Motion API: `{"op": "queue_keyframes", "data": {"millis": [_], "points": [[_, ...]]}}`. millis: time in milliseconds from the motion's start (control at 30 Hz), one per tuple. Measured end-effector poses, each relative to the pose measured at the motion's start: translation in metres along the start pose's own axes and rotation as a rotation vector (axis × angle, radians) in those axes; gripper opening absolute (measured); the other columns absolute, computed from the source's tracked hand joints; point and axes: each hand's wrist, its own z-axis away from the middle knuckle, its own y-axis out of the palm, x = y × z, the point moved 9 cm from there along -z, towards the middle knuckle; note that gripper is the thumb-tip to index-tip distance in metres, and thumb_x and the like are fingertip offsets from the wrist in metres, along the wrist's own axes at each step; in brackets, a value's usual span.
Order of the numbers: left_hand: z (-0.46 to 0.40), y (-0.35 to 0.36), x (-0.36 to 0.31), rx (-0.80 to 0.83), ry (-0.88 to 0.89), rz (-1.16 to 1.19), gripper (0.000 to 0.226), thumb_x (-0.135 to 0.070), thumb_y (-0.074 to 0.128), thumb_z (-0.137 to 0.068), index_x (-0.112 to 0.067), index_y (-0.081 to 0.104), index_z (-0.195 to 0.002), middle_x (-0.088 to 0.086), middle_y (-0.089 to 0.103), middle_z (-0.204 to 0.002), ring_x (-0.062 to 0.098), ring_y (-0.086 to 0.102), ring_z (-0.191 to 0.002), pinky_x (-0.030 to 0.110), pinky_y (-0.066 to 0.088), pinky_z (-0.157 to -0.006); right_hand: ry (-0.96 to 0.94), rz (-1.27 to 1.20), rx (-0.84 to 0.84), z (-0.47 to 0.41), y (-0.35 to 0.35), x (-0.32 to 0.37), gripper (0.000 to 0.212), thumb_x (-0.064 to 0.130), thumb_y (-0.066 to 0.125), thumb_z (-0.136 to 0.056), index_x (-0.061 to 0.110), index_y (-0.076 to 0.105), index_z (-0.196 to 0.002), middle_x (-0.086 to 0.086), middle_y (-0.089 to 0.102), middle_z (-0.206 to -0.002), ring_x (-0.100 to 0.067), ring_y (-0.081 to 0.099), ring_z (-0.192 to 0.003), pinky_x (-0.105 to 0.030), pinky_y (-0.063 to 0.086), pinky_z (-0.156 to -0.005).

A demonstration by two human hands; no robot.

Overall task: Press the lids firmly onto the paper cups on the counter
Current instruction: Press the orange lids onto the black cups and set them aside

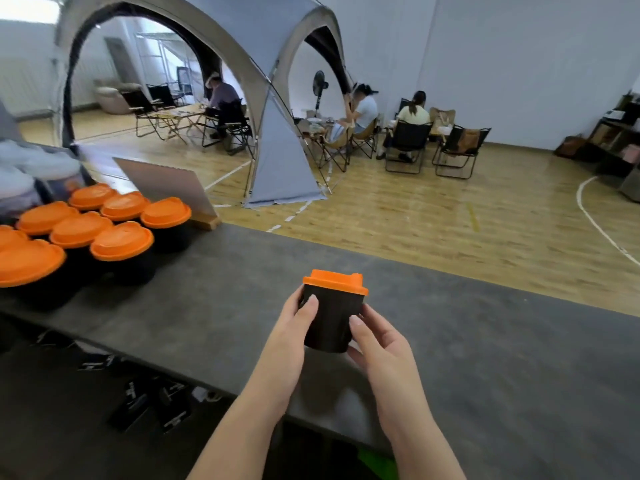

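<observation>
Item: 1 black cup (330,320), upright, orange lid (335,281) directly above your thumbs. Your left hand (294,327) and right hand (377,344) are gripping its sides, fingers curled.

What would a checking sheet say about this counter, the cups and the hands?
Surface: dark grey counter, bare around the hands.
Job's things: black paper cup with orange plastic lid, lid on; cluster of lidded black cups at the left.
Clutter: blank leaning sign board in a wooden base; small black packets below the counter edge.
Grips: left hand and right hand both hold the cup's sides.
Cables: nothing seen.
Surroundings: grey arched tent, seated people on folding chairs, wooden floor.
</observation>
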Motion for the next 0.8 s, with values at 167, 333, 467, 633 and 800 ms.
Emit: {"op": "queue_keyframes", "data": {"millis": [167, 333, 467, 633, 800], "points": [[0.007, -0.077, -0.030, -0.124, 0.136, -0.064, 0.041, -0.037, 0.051, -0.097, -0.030, 0.053, -0.138, -0.013, 0.063, -0.131, -0.011, 0.057, -0.114, 0.008, 0.045, -0.089, -0.078, 0.234, 0.070, -0.007, 0.080, -0.019, 0.036, 0.025, 0.072, -0.089, 0.035, 0.066, -0.123, 0.011, 0.068, -0.124, -0.006, 0.061, -0.118, -0.031, 0.050, -0.100], [0.018, -0.171, -0.043, -0.274, 0.173, -0.108, 0.062, -0.058, 0.056, -0.081, -0.041, 0.050, -0.140, -0.013, 0.052, -0.142, -0.003, 0.048, -0.130, 0.019, 0.037, -0.101, -0.100, 0.286, 0.128, -0.010, 0.172, -0.042, 0.051, 0.025, 0.076, -0.085, 0.035, 0.057, -0.132, 0.016, 0.063, -0.127, 0.001, 0.059, -0.115, -0.015, 0.052, -0.082], [0.025, -0.251, -0.051, -0.417, 0.192, -0.047, 0.040, -0.047, 0.058, -0.090, -0.044, 0.052, -0.129, -0.023, 0.056, -0.130, -0.019, 0.052, -0.112, 0.012, 0.041, -0.087, -0.104, 0.262, 0.172, -0.018, 0.245, -0.066, 0.048, 0.024, 0.077, -0.083, 0.037, 0.053, -0.123, 0.018, 0.062, -0.124, -0.002, 0.058, -0.118, -0.028, 0.054, -0.095], [0.027, -0.324, -0.054, -0.505, 0.182, 0.007, 0.028, -0.036, 0.054, -0.098, -0.044, 0.047, -0.125, -0.028, 0.055, -0.121, -0.022, 0.051, -0.105, 0.015, 0.041, -0.089, -0.107, 0.289, 0.233, -0.025, 0.318, -0.094, 0.046, 0.027, 0.077, -0.085, 0.036, 0.054, -0.124, 0.020, 0.061, -0.124, 0.000, 0.057, -0.119, -0.033, 0.051, -0.103], [0.018, -0.353, -0.050, -0.494, 0.169, 0.036, 0.027, -0.046, 0.049, -0.096, -0.047, 0.050, -0.122, -0.024, 0.058, -0.128, -0.006, 0.050, -0.123, 0.022, 0.040, -0.100, -0.108, 0.319, 0.254, -0.031, 0.343, -0.109, 0.049, 0.025, 0.075, -0.087, 0.033, 0.053, -0.130, 0.018, 0.062, -0.125, 0.001, 0.057, -0.119, -0.025, 0.050, -0.101]]}}
